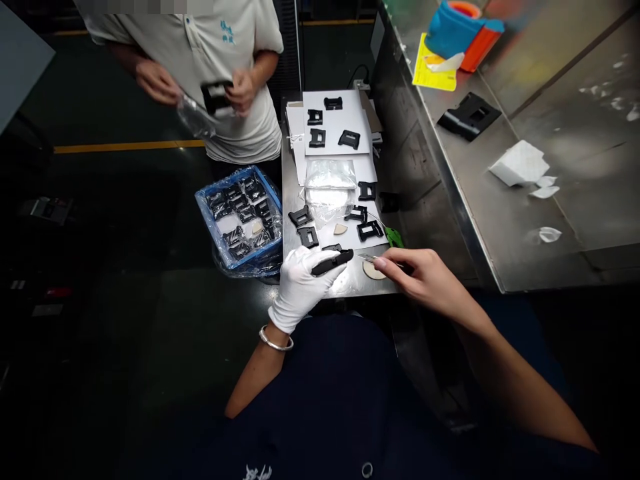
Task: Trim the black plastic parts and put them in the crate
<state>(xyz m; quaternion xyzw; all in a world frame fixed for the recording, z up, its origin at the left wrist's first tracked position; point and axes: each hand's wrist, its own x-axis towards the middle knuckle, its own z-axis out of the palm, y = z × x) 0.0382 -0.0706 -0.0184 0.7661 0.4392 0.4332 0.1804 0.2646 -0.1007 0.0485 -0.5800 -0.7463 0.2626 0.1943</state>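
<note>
Light, probably from overhead, pools on the metal table (pixel 350 287); the clear bags (pixel 330 175) glare almost white and the gloved left hand (pixel 299 283) shows bright. The floor (pixel 140 213) sinks into deep shadow. Motion blur softens the co-worker's black part (pixel 212 105). Wide-angle distortion stretches the outer edges, and the steel ledge (pixel 503 230) carries hazy reflections.

Likely a workshop: steel workbench (pixel 356 281)

Matt, smooth black plastic part (pixel 332 263) against a dull white cloth glove (pixel 300 280). Thin, shiny metal tool (pixel 369 258). Metal table (pixel 349 287), smooth with a bright gleam. Crinkled, glossy clear plastic bag (pixel 329 175). Flat matt paper sheet (pixel 336 123). Hard-looking blue plastic crate (pixel 213 230). Polished metal bracelet (pixel 274 345).
</note>
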